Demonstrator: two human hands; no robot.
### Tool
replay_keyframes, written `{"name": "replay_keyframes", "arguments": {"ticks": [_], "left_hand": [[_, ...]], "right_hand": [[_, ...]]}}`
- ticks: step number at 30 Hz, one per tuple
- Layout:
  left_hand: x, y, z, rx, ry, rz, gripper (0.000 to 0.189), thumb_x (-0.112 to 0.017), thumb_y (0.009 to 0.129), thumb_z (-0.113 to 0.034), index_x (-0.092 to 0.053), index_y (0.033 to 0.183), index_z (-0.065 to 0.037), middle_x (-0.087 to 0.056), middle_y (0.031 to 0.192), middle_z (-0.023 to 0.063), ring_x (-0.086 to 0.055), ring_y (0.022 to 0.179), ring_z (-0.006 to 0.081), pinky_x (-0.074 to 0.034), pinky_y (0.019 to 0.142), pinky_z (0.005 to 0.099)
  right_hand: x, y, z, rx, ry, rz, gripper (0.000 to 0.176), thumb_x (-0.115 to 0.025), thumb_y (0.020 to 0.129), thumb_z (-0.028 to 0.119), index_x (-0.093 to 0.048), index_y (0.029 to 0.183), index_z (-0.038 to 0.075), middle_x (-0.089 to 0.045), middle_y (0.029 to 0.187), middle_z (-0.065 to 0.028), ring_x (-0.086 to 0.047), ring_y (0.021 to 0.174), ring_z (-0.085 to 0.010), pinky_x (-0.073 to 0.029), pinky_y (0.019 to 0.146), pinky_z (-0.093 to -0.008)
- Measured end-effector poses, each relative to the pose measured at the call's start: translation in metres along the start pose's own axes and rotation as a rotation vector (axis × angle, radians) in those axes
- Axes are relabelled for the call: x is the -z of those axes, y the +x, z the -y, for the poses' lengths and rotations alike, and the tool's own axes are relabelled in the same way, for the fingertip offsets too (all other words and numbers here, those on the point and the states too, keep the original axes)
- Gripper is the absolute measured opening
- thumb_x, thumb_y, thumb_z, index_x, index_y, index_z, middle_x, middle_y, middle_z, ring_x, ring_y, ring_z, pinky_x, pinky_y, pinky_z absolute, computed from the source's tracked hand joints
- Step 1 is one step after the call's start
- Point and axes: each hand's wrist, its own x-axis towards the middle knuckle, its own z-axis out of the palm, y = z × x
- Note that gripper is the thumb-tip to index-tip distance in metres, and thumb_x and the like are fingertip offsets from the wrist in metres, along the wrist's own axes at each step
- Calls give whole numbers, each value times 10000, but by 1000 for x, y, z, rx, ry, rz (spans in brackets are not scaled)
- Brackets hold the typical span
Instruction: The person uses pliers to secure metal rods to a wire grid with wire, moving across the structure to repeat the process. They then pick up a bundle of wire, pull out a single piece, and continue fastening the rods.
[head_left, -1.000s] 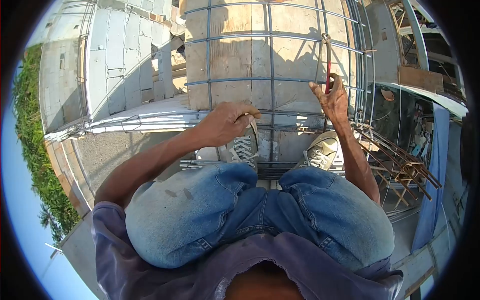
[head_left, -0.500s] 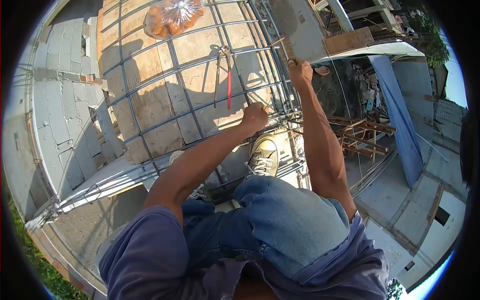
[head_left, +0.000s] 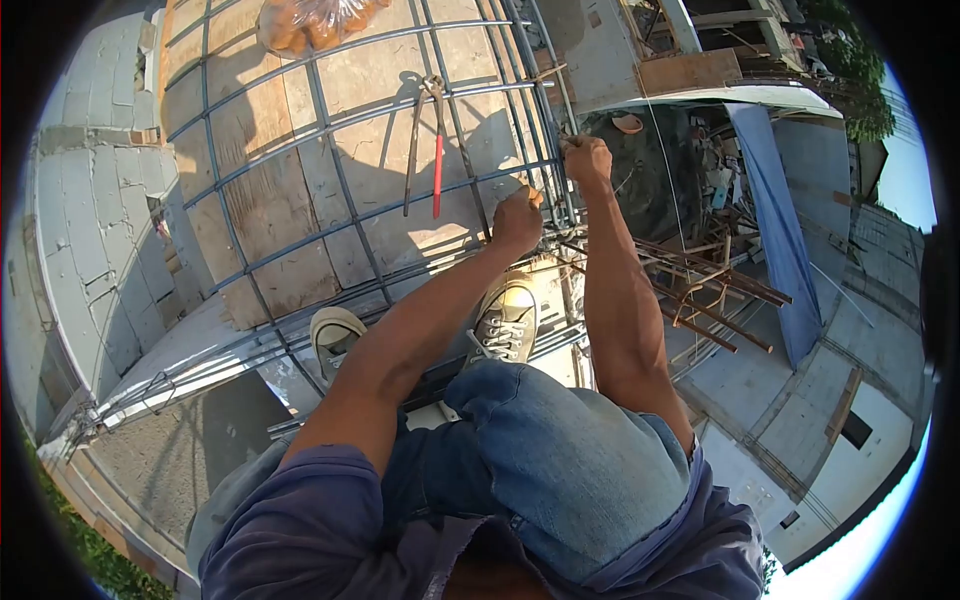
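Note:
My left hand (head_left: 518, 218) is closed just above the rebar grid (head_left: 357, 222), near its right edge; what its fingers hold, if anything, I cannot make out. Farther right, my right hand (head_left: 587, 162) is a closed fist beside the bundle of long bars (head_left: 548, 125) that runs along that edge. Its fingertips face the bars, and anything pinched in them is too small to tell. A pair of end-cutting pincers (head_left: 437, 160) lies on the grid left of my hands, with one red handle and one dark, bare-looking handle.
Plywood boards (head_left: 270, 215) lie under the bars. A clear plastic bag (head_left: 315, 22) with orange-brown contents rests at the top. My shoes (head_left: 505, 320) stand on the near edge. Rusty bars (head_left: 715, 290) and a blue tarp (head_left: 775, 235) are lower down to the right.
My right hand has come down and nearer to my left hand, along the bar bundle. My left hand has turned slightly, still closed. The view has shifted a little, moving the pincers and bag left.

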Motion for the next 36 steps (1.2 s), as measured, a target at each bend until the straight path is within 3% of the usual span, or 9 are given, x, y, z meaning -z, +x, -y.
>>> {"name": "replay_keyframes", "arguments": {"ticks": [3, 6, 9, 19, 22, 25, 27, 34, 36], "left_hand": [[1, 2, -3, -33, 3, -25, 171, -483, 845, -57, -613, 944, -4, -653, 883, 241, -629, 875, 408, -483, 755, 465], [1, 5, -4, -61, -25, -38, 162, -479, 843, -50, -603, 931, 5, -642, 873, 261, -622, 860, 426, -470, 743, 479], [3, 8, -7, -149, 68, -91, 156, -490, 827, -39, -604, 922, 11, -637, 871, 270, -618, 863, 438, -468, 746, 485], [-1, 12, -14, -98, 50, -82, 178, -507, 826, -49, -633, 945, -10, -648, 903, 247, -628, 876, 414, -481, 766, 457], [0, 17, -16, -60, 60, -31, 200, -500, 857, -88, -654, 967, -22, -664, 930, 212, -643, 862, 379, -492, 766, 423], [-4, 18, -12, -155, 14, -29, 212, -498, 856, -119, -662, 940, -12, -661, 902, 228, -651, 836, 377, -499, 736, 427], [-3, 18, -12, -255, -15, -72, 219, -500, 852, -134, -666, 921, -8, -658, 888, 239, -655, 825, 375, -501, 724, 431], [24, 32, -57, -304, 419, 175, 243, -553, 789, -207, -647, 790, 17, -627, 770, 270, -637, 760, 422, -501, 677, 470], [41, 40, -68, -366, 478, 221, 230, -549, 785, -188, -644, 774, 21, -611, 732, 278, -635, 740, 428, -504, 656, 474]], "right_hand": [[-3, 4, -6, 21, -30, 32, 265, -676, 811, 309, -740, 980, 115, -701, 936, -160, -669, 918, -315, -509, 825, -377], [-9, 7, -12, -65, 165, 80, 220, -725, 802, 204, -741, 969, 61, -714, 847, -102, -663, 738, -172, -509, 694, -308], [-30, 25, -32, -95, 349, 109, 201, -728, 800, 162, -738, 954, 32, -699, 800, -70, -615, 676, -125, -480, 627, -287], [10, -5, 5, -79, 201, 40, 189, -733, 781, 175, -742, 917, 44, -698, 785, -71, -625, 719, -173, -478, 671, -328], [13, -12, 5, -47, 160, 6, 249, -708, 748, 280, -751, 928, 114, -711, 879, -138, -677, 880, -297, -509, 806, -374], [9, -24, 8, -5, 172, -110, 245, -708, 751, 269, -747, 924, 101, -706, 843, -151, -681, 844, -303, -512, 791, -375], [10, -33, 8, -35, 189, -179, 187, -712, 799, 193, -743, 909, 45, -691, 739, -75, -630, 688, -165, -495, 664, -333], [10, -54, 5, -108, 467, -130, 204, -702, 803, 196, -729, 886, 11, -685, 705, -90, -624, 614, -175, -497, 631, -324], [5, -54, -2, 135, 269, -256, 208, -692, 806, 205, -729, 886, 17, -689, 709, -114, -642, 611, -191, -501, 633, -330]]}}
